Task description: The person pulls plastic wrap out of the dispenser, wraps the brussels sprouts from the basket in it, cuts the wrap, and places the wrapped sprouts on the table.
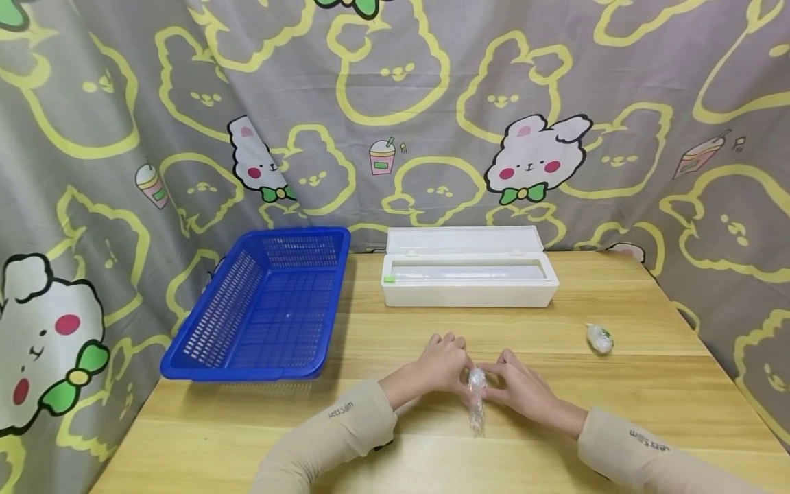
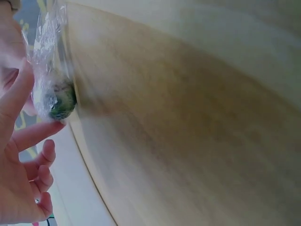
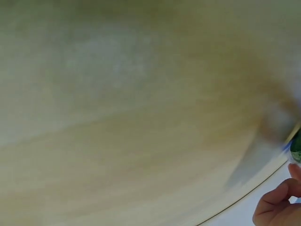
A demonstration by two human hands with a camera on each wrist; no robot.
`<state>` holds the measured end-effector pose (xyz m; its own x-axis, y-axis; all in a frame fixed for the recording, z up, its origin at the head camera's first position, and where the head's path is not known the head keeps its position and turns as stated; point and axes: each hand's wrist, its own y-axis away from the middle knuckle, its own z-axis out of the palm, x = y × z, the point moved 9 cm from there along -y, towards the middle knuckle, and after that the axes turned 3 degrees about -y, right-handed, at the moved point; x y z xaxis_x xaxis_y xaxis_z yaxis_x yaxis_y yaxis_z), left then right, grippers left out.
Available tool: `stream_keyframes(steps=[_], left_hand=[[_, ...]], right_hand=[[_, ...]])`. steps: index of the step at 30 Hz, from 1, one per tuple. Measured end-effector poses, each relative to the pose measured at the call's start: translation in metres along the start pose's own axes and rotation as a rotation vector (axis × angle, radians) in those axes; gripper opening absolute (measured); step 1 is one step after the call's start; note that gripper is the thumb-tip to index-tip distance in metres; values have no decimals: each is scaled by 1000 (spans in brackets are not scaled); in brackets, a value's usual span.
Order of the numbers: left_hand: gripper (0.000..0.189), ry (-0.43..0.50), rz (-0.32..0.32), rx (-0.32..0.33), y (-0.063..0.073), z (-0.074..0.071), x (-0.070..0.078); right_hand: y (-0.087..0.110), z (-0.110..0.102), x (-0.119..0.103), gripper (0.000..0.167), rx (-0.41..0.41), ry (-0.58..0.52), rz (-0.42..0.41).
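A small round green-and-white item in clear plastic film (image 1: 477, 383) is between my two hands, above the front middle of the table. My left hand (image 1: 441, 363) pinches it from the left with thumb and index finger; the other fingers curl loosely. From the other side my right hand (image 1: 526, 390) pinches the film. In the left wrist view, the green item (image 2: 63, 101) shows through crumpled film (image 2: 48, 44), whose loose tail extends away from it. Only a sliver of the green item (image 3: 296, 149) and part of the right hand appear in the right wrist view.
Behind the hands stands a white cling-film box (image 1: 470, 295), lid raised, with a film roll inside and a green slider at its left end. A blue mesh basket (image 1: 249, 374) occupies the table's left side. Another film-wrapped bundle (image 1: 600, 339) lies on the wooden table (image 1: 666, 405) at right.
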<state>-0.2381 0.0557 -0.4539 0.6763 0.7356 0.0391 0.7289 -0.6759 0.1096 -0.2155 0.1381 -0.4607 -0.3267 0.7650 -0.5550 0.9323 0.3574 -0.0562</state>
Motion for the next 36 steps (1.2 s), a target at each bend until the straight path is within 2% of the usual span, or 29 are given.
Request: stream_keyframes(steps=[4, 8, 14, 20, 24, 26, 31, 36], left_hand=[[57, -24, 34, 11, -1, 1, 3], [51, -73, 49, 25, -4, 0, 8], [34, -189, 62, 30, -7, 3, 15], [35, -229, 71, 30, -11, 5, 18], [40, -232, 71, 22, -12, 4, 17], [39, -224, 68, 22, -12, 3, 16], [37, -170, 78, 49, -9, 2, 13], [47, -68, 84, 45, -10, 2, 8]], right_hand=[[-1, -1, 3, 48, -10, 4, 13], [-1, -1, 3, 47, -8, 10, -6], [-3, 2, -5, 37, 3, -17, -98], [-3, 8, -7, 39, -73, -91, -170], [-5, 9, -6, 48, -159, -154, -205], [-6, 9, -6, 49, -177, -157, -206], [-8, 5, -7, 40, -134, -89, -199], [-9, 4, -2, 39, -92, -22, -181]])
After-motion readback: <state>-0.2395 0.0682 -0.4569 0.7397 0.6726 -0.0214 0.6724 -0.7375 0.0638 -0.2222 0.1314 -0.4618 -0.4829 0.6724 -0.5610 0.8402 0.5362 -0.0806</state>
